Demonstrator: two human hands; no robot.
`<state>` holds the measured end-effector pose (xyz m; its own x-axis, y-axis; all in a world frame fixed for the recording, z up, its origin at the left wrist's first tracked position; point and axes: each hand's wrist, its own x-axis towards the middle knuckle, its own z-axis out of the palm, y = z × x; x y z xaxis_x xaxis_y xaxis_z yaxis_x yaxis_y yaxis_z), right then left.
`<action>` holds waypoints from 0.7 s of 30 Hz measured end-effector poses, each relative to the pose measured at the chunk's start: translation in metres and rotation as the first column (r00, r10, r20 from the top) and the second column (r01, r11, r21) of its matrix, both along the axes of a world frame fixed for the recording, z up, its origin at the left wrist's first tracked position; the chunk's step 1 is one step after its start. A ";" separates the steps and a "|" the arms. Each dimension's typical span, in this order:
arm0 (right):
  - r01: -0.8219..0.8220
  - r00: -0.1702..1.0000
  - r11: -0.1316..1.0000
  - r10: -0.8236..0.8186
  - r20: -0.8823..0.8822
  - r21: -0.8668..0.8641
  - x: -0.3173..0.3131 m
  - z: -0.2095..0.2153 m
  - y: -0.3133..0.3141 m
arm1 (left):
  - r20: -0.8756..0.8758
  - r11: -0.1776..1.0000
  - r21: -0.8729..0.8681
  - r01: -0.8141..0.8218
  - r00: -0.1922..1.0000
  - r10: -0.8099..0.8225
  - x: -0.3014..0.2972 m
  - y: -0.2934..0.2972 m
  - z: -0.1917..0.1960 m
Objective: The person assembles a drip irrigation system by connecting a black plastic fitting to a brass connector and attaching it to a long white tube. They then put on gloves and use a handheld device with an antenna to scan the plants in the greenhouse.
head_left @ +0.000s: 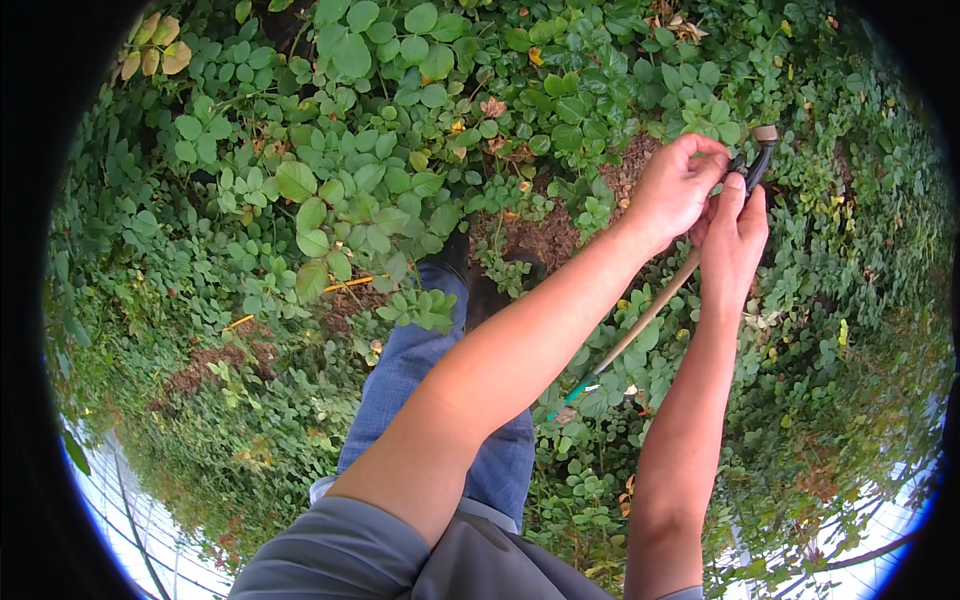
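Both my hands are close together at the upper right, above the leaves. My right hand (735, 228) grips a long-handled tool near its top, thumb upward. The tool's thin wooden shaft (652, 312) slants down to the left and ends in a green section (574, 394). At its upper end a black curved part (763, 165) with a tan tip shows beyond my fingers; its exact kind is unclear. My left hand (680, 188) is closed in a pinch beside the black part, touching a small dark piece that my fingertips mostly hide.
Dense green leafy shrubs (370, 190) surround me, with brown soil (540, 238) between them. A yellow-orange stick (345, 285) lies among the leaves at left. My jeans-clad legs (400, 370) stand in the growth. Pale netting-like lines show at the lower corners.
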<state>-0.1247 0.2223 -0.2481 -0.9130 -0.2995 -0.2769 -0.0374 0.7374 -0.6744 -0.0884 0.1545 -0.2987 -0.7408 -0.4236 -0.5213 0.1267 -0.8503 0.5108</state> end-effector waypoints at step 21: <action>0.059 0.986 0.991 -0.038 0.161 -0.124 -0.006 0.009 0.010 | 0.015 0.963 -0.088 0.256 0.967 -0.256 0.022 -0.019 0.011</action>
